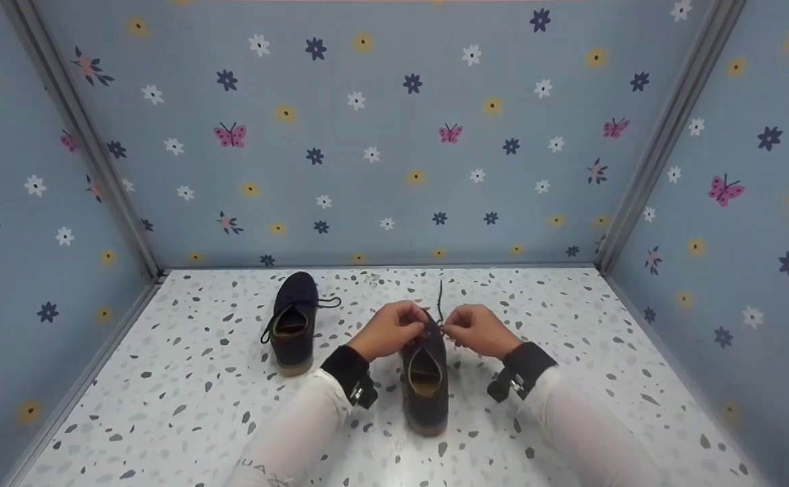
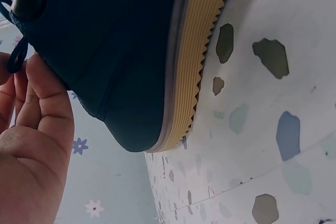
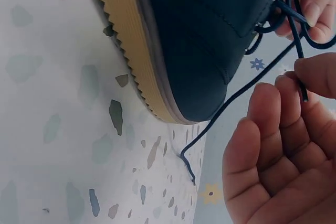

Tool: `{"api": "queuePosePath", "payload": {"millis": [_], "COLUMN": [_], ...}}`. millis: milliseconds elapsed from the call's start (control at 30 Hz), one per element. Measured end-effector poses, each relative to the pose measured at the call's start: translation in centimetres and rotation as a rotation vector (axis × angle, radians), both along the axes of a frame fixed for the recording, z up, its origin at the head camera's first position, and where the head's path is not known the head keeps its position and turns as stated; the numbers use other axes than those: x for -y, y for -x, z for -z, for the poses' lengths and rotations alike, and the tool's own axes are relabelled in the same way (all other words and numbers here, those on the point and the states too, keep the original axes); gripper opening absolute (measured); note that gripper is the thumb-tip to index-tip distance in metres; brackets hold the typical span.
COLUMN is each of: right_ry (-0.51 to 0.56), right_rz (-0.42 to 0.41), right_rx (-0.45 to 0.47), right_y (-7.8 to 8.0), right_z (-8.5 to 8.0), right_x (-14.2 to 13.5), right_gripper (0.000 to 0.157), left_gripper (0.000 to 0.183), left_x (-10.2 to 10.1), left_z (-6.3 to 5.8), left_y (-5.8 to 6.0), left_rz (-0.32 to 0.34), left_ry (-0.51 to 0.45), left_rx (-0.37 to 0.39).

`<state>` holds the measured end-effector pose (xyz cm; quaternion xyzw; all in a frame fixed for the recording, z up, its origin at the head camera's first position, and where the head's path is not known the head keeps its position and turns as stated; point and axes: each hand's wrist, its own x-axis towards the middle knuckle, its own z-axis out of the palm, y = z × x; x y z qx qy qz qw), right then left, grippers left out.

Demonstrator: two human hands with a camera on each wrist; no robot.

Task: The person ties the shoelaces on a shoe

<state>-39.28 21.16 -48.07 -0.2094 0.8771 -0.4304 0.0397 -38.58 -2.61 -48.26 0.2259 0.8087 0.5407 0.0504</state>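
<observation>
A dark blue lace-up shoe with a ribbed tan sole stands on the speckled surface, toe pointing away from me. Over its tongue, my left hand pinches a loop of the shoelace between thumb and fingertips. My right hand, at the shoe's right side, pinches a lace end between thumb and index finger, its tip poking out below. In the right wrist view, a round lace loop stands above that pinch. Another loose strand hangs past the toe down to the surface.
The matching shoe stands to the left with its laces spread to both sides. Blue flower-and-butterfly panels close off the back, left and right of the white speckled surface.
</observation>
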Motion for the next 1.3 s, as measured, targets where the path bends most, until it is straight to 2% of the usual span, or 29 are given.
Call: {"api": "queuePosePath", "payload": {"millis": [233,533,833,1100,1300], "right_ry": [0.175,0.459,0.608,0.752,0.859], "right_rz": [0.060,0.124,0.137,0.133,0.108], "right_rx": [0.068,0.234,0.281,0.322,0.358], "right_y": [0.2,-0.1,-0.5,-1.0,-1.4], "right_z": [-0.1,-0.3,-0.1,0.0,0.4], "right_x": [-0.8,-1.0,-1.0,-0.4,0.3], "right_gripper": [0.017,0.012,0.014,0.018,0.020], "left_gripper": [0.012,0.009,0.008,0.006,0.010], "left_x": [-0.2,0.0,0.0,0.1,0.2], "left_z": [0.4,0.6,0.7,0.8,0.8], "left_y": [0.1,0.0,-0.1,-0.2,-0.2], "left_rz": [-0.026,-0.034,-0.043,-0.047,-0.055], "left_ry": [-0.020,-0.027,-0.031,-0.034,-0.048], "left_rx": [-0.009,-0.003,-0.008,-0.045,-0.005]}}
